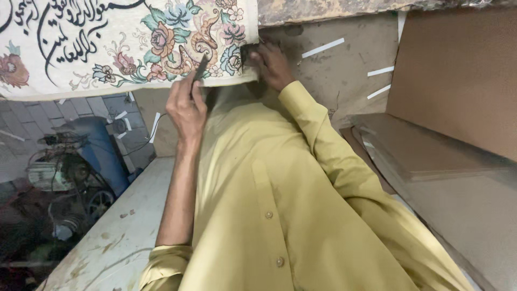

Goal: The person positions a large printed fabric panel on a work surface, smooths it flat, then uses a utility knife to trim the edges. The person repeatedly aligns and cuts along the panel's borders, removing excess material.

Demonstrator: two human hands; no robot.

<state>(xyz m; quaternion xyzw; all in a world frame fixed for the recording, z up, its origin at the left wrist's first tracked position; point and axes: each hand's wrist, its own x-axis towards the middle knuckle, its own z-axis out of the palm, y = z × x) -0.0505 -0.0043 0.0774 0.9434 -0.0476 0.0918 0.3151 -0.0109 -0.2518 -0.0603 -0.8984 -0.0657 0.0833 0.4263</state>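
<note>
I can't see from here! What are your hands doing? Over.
Left hand holds a dark blade at the floral tapestry edge. Right hand grips its corner. Nothing between them.

A dusty brown bench carries a cream woven tapestry with flowers and black script, scattered white paper strips and stacked brown cardboard sheets.

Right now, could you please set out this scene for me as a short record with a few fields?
Left hand: left hand holds a thin dark tool against the lower edge of the cloth.
Right hand: right hand grips the cloth's lower right corner.
Cloth: cream embroidered cloth with flowers and dark script.
Surface: brown board with white strips.
Right side: stacked cardboard sheets.
Lower left: blue machine on the floor.
</note>
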